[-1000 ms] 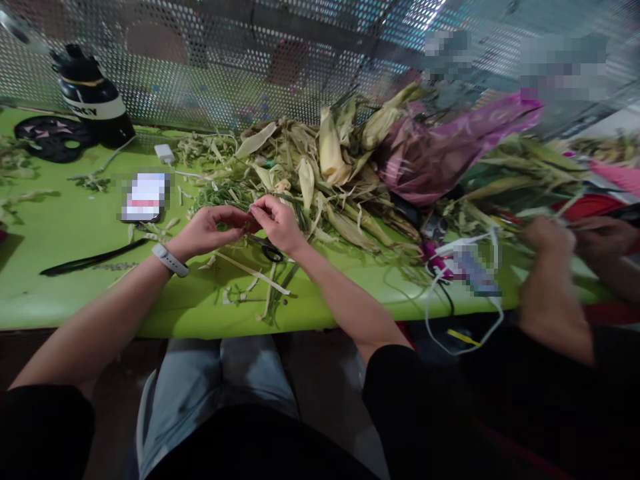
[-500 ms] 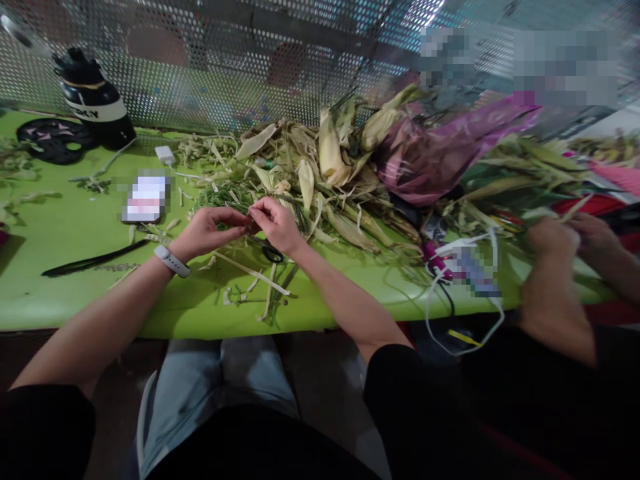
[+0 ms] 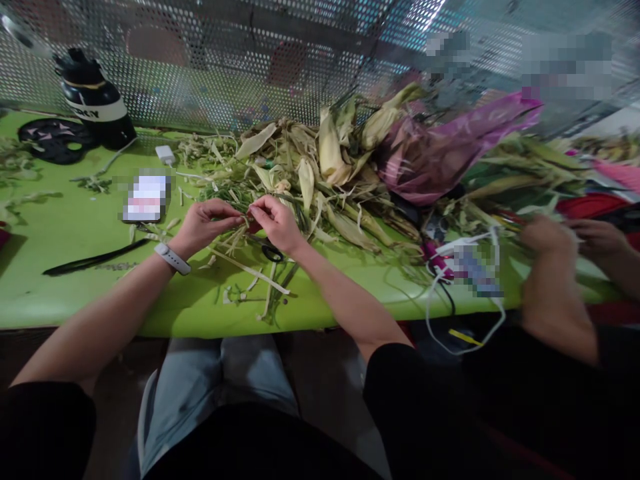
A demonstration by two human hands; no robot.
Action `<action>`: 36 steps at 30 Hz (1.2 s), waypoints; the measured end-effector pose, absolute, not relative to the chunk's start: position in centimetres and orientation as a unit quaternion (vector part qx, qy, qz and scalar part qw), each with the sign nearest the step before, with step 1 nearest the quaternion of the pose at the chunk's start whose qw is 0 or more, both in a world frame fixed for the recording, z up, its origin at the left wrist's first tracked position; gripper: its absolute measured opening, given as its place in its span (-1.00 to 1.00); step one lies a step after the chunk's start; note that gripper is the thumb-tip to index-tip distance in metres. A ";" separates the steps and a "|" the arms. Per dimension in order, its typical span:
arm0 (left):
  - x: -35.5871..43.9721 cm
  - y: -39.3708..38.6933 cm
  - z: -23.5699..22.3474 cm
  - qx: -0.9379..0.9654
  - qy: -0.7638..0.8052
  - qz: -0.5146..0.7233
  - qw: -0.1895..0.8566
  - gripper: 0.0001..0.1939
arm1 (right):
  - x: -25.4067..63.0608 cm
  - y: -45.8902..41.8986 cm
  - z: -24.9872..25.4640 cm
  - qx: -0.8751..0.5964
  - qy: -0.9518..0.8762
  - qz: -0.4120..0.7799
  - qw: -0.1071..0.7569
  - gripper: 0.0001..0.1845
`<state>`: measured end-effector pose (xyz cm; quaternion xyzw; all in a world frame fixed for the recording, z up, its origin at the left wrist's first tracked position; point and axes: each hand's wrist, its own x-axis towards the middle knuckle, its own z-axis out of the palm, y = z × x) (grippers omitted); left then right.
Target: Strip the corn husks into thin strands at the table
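Note:
Over the green table (image 3: 190, 310), my left hand (image 3: 203, 225) and my right hand (image 3: 274, 220) meet with fingertips pinched close together. Whatever lies between them is too small to make out, perhaps a thin plant strip. Black scissor handles (image 3: 273, 252) show under my right hand. Just beyond the fingers spreads a heap of dried corn husks (image 3: 333, 150) with green stems (image 3: 225, 193) at its near left. Pale cut strips (image 3: 253, 271) lie on the table in front of my wrists.
To the left are a phone (image 3: 145, 197), a white charger (image 3: 165, 155), a black strap (image 3: 95, 259), a dark bottle (image 3: 97, 107) and a black mask (image 3: 57, 141). A pink plastic bag (image 3: 435, 157) rests on the husks. At right are a white cable (image 3: 427, 327) and another person's hands (image 3: 550, 237).
My left hand has shifted slightly up and its fingertips have drawn a little apart from the right's. My right hand stays nearly in place. The other person's hands have moved slightly apart.

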<state>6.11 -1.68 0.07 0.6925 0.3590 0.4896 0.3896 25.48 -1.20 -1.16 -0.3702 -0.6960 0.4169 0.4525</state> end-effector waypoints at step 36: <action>6.4 -3.5 1.6 0.584 0.374 0.251 0.675 -0.84 | 25.9 -2.4 1.0 -0.273 -0.832 0.196 0.440 -0.60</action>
